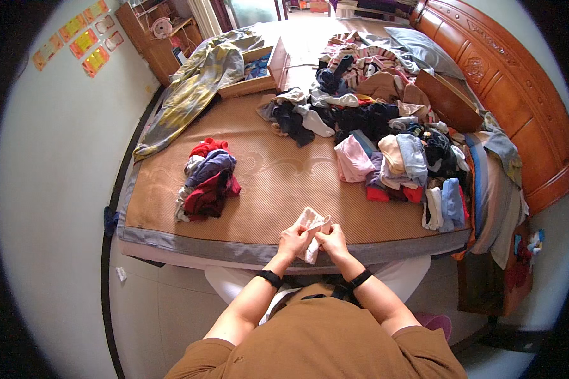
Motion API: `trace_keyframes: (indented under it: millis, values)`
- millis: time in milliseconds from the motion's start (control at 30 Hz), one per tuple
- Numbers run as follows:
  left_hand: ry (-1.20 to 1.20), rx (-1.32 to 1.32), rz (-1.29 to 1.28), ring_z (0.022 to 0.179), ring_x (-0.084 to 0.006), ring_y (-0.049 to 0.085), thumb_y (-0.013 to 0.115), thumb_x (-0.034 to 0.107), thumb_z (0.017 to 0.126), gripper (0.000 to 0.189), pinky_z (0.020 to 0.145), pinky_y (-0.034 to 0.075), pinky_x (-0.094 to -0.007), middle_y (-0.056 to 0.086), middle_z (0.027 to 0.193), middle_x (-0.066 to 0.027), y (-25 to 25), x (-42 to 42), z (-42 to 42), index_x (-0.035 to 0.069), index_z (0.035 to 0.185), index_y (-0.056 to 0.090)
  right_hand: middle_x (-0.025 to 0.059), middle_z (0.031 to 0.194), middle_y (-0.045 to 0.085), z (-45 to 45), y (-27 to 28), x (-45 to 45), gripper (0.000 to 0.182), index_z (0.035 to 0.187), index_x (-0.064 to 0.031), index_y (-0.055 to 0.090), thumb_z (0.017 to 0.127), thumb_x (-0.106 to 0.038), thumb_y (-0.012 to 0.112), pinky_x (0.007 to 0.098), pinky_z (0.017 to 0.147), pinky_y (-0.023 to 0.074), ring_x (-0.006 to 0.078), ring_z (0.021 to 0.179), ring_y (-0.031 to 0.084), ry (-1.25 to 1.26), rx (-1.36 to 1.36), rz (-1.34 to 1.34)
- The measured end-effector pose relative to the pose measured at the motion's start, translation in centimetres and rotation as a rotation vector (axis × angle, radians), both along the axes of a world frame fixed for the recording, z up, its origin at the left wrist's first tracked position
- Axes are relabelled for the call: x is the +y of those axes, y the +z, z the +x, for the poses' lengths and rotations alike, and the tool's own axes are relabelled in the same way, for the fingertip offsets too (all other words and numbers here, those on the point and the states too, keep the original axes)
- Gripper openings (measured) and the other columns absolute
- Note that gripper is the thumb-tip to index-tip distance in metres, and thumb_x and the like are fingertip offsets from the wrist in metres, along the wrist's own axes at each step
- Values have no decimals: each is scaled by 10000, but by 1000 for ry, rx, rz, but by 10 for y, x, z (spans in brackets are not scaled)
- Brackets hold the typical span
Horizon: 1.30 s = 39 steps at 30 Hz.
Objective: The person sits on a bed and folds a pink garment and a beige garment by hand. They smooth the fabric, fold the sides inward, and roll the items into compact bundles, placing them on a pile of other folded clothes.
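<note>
A small pale cloth garment (311, 219), partly folded, is held up between my two hands at the near edge of the bed. My left hand (292, 241) pinches its left side, and my right hand (331, 239) pinches its right side. Beyond and to the left lies a loose pile of red, purple and white clothes (211, 173) on the woven bed mat (275, 189). Folded garments, among them a pink one (353, 159) and a light blue one (411, 154), sit in stacks to the right. Behind these spreads a large heap of dark and mixed clothes (367, 118).
A wooden drawer (249, 87) holding blue items stands on the bed's far left, beside a yellow-grey blanket (204, 80). Another wooden drawer or board (448, 102) leans in the heap near the carved headboard (498, 90). A grey pillow (424, 52) lies at the far right.
</note>
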<state>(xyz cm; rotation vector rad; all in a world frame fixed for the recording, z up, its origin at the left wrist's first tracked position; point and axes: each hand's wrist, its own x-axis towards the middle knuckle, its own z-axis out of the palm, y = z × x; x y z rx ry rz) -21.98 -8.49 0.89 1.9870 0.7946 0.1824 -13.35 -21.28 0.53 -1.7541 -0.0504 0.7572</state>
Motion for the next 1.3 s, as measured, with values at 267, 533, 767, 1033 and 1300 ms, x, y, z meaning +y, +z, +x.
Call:
trace_keyframes:
  millis: [267, 533, 767, 1033, 1300]
  values:
    - [115, -122, -792, 739, -98, 612, 680, 154, 880, 151, 656, 503, -243, 666, 864, -11, 18, 15, -4, 28, 958, 655, 116, 894, 629, -5, -23, 12, 432, 1082, 36, 505, 777, -173, 729, 309, 544, 561, 184, 683, 648, -6, -263, -73]
    - [55, -118, -776, 753, -116, 608, 671, 169, 889, 172, 676, 512, -268, 661, 875, -28, 11, 21, 2, 25, 976, 634, 130, 853, 655, -8, -6, 18, 290, 1037, 0, 544, 906, -244, 631, 323, 572, 571, 176, 690, 666, -16, -232, 117]
    - [64, -81, -681, 749, -105, 583, 634, 167, 899, 168, 658, 500, -271, 640, 857, -15, -12, 27, 12, 19, 978, 626, 160, 862, 693, -18, 26, 12, 244, 1053, -39, 567, 854, -161, 639, 382, 694, 551, 274, 795, 697, 194, -609, -14]
    - [83, -141, -752, 729, -112, 564, 585, 183, 944, 150, 664, 488, -260, 611, 843, -10, -11, 24, 12, 38, 981, 598, 141, 996, 621, -17, 38, 4, 494, 1294, -225, 505, 829, -156, 655, 456, 697, 545, 374, 843, 647, 441, -883, -164]
    - [94, -108, -603, 621, -82, 518, 608, 194, 936, 165, 549, 443, -248, 593, 781, 11, 12, 18, 12, 38, 987, 594, 50, 1120, 586, 28, 54, 0, 469, 1143, -168, 603, 699, -144, 751, 422, 925, 461, 283, 1072, 555, 499, -1180, -111]
